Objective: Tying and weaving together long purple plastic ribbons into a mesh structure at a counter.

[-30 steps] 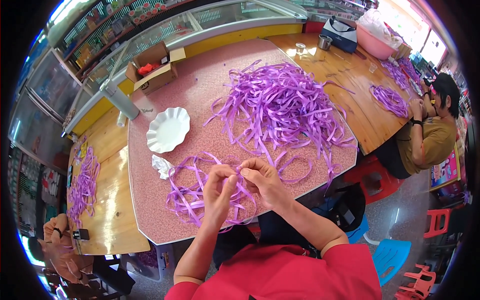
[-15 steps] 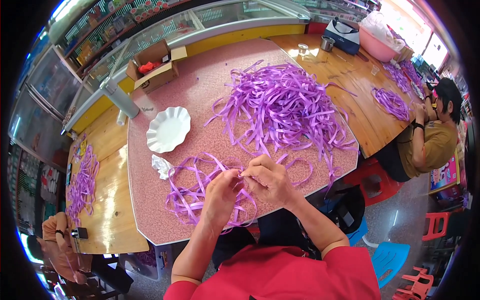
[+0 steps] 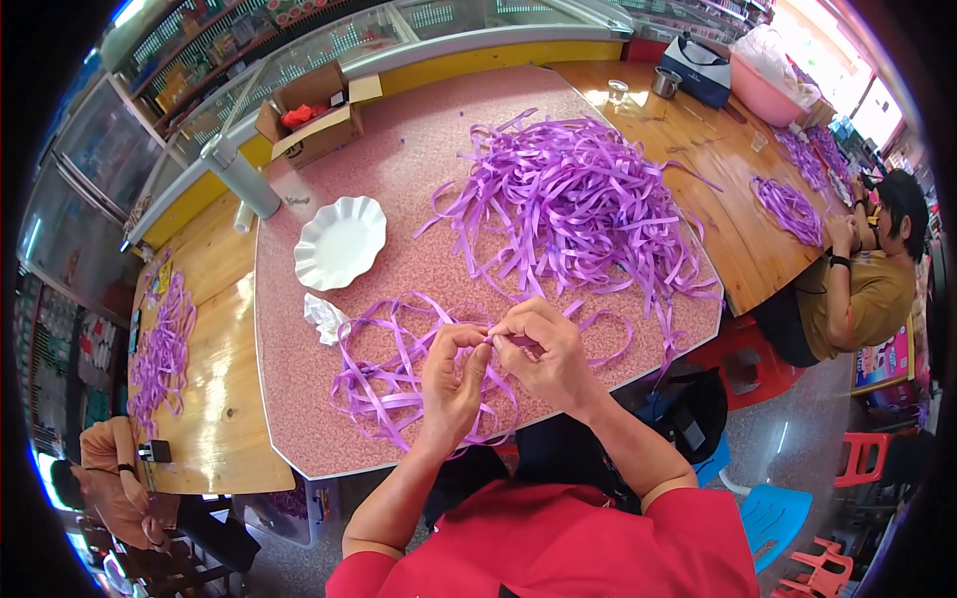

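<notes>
My left hand (image 3: 457,384) and my right hand (image 3: 541,354) meet above the near edge of the pink speckled table (image 3: 299,419). Both are closed, thumbs and fingertips pinching a narrow purple ribbon (image 3: 490,339) between them. Exactly how the ribbon runs inside the fingers is hidden. Loose loops of purple ribbon (image 3: 374,399) lie under and to the left of my hands. Beyond my right hand rises a large heap of purple ribbons (image 3: 568,199).
A white scalloped dish (image 3: 341,242), crumpled tissue (image 3: 324,319), grey flask (image 3: 241,177) and open cardboard box (image 3: 319,120) stand on the left. People sit at wooden tables either side, with more ribbons (image 3: 788,209). A blue stool (image 3: 763,523) is at lower right.
My fingertips have shifted slightly and drawn closer together on the ribbon, the left hand turning more upright. The whole view has tilted a little.
</notes>
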A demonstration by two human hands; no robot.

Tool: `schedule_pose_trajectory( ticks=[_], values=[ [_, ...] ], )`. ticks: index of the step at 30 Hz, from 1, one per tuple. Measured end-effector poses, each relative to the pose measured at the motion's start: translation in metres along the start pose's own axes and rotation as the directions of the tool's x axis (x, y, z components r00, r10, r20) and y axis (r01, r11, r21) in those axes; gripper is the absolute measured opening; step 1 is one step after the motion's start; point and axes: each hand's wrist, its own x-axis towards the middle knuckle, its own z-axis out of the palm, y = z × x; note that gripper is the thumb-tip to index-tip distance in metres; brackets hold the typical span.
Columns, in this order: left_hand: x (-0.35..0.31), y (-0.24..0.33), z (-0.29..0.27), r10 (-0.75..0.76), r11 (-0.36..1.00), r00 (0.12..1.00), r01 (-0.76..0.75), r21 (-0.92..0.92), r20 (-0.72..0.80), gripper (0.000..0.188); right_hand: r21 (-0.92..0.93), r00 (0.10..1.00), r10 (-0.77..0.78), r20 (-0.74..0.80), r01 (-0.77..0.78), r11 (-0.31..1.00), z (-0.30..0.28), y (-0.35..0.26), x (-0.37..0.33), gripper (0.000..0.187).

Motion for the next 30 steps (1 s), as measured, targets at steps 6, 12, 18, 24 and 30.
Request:
schedule_pose_trajectory(
  ticks=[6, 12, 18, 24, 30],
  values=[
    [0.001, -0.005, -0.003, 0.045, 0.999, 0.999, -0.044, 0.028, -0.027, 0.010, 0.053, 0.997, 0.047, 0.063, -0.050, 0.997, -0.003, -0.009, -0.001, 0.005],
    [0.004, 0.002, 0.001, 0.391, 0.889, 0.909, -0.330, 0.318, -0.148, 0.022, 0.543, 0.790, 0.527, 0.313, -0.604, 0.583, -0.006, -0.011, -0.007, 0.009],
    [0.014, 0.005, -0.010, 0.682, 0.549, 0.729, -0.560, 0.620, 0.055, 0.027, 0.624, 0.714, 0.548, 0.436, -0.679, 0.388, -0.014, -0.011, -0.007, 0.017],
    [0.012, 0.010, -0.005, 0.522, 0.749, 0.852, -0.472, 0.465, 0.023, 0.026, 0.493, 0.820, 0.470, 0.327, -0.572, 0.655, -0.018, -0.016, -0.004, 0.014],
    [0.011, 0.009, -0.002, 0.436, 0.833, 0.900, -0.409, 0.374, 0.013, 0.024, 0.070, 0.979, 0.164, 0.118, -0.173, 0.982, -0.021, -0.024, -0.003, 0.012]
  ],
)
